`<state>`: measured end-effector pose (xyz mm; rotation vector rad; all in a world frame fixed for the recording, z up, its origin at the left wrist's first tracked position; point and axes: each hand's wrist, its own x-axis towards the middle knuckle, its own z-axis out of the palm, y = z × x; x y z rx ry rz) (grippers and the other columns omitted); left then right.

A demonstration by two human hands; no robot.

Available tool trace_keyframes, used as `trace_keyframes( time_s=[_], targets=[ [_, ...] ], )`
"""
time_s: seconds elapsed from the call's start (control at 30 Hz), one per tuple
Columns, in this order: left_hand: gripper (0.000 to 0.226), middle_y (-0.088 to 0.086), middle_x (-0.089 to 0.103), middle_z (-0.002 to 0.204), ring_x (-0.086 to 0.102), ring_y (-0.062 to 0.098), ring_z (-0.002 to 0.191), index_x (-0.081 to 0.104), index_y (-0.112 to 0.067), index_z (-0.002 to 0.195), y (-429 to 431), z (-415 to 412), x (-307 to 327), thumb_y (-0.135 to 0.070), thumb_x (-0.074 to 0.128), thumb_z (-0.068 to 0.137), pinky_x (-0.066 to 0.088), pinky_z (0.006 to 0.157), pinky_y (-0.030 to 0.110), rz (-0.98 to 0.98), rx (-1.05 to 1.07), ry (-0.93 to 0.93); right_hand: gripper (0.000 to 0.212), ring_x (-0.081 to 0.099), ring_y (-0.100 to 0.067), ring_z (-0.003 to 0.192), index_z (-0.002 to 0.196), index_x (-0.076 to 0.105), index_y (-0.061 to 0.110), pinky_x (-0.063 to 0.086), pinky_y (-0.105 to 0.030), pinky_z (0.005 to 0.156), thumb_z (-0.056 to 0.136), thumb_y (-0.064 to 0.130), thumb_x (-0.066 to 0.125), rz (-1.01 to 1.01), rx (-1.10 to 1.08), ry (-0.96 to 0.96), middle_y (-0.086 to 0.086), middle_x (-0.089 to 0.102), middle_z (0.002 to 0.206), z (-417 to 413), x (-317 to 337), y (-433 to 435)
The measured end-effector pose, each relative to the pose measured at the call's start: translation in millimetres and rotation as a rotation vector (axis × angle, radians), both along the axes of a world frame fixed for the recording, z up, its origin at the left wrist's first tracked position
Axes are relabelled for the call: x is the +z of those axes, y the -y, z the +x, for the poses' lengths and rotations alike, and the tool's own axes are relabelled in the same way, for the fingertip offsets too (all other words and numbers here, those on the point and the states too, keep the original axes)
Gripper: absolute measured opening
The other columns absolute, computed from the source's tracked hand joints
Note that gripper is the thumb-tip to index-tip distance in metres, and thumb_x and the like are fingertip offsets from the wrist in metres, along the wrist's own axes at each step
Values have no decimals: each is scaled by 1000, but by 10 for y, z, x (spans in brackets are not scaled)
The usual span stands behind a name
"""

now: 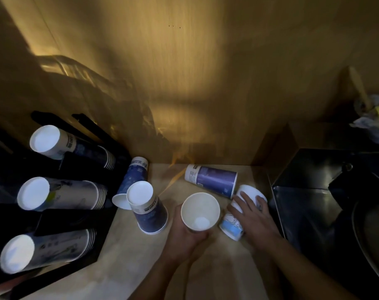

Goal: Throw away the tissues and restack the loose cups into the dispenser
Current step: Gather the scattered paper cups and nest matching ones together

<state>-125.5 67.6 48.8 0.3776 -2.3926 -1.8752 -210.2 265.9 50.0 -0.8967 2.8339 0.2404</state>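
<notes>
My left hand (185,237) grips an upright paper cup (200,211) from below, its mouth facing up. My right hand (252,215) lies over a white and light-blue cup (231,227) lying on the counter, fingers wrapped on it. A purple cup (212,180) lies on its side behind them. A dark blue cup (148,210) stands upside down at centre left, and another blue cup (133,180) lies tipped behind it. The black dispenser (61,219) at the left holds three stacks of cups (61,194), bottoms toward me.
The light wooden counter (128,256) ends at a wood-panelled back wall. A black bin or box (309,191) stands at the right, and crumpled tissues and rubbish (372,120) lie beyond it at the far right. The lighting is dim.
</notes>
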Motion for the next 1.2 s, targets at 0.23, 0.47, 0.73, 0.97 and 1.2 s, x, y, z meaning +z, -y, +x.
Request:
trace_keyframes(
  time_s=[0.23,0.47,0.73,0.97,1.2],
  targets=[
    [76,-10,53,122,52,-11,105,42,-34,114,14,82,-57,-8,86,58,42,82,4,34,43,-32,72,43,-22,121,125,39,23,22,-37,105,65,39,76,-734,-399,-92,-3,52,127,19,231,68],
    [82,-23,44,122,48,-2,114,32,-42,115,32,93,-65,-13,86,60,39,87,6,-26,7,50,93,47,-11,115,132,20,37,43,-25,91,64,19,81,-1457,-544,-34,4,42,128,18,770,202],
    [74,8,38,141,37,25,130,29,-20,133,-65,404,340,-13,69,70,33,109,33,-110,196,7,70,63,-11,103,114,41,45,55,-33,78,63,13,77,-2035,-464,270,3,56,117,110,1118,320],
    [40,-9,56,123,49,5,118,49,-41,109,-237,314,982,-39,70,75,42,96,19,20,184,-248,57,68,-20,92,117,45,17,57,-35,63,66,16,70,-2244,-617,650,-10,64,111,312,974,550],
    [21,4,69,88,58,25,95,66,-11,87,18,215,1227,-27,52,89,18,95,24,-479,142,-328,55,57,-18,106,114,53,27,51,-27,74,65,41,76,-1750,-697,462,3,49,126,465,793,546]
  ],
)
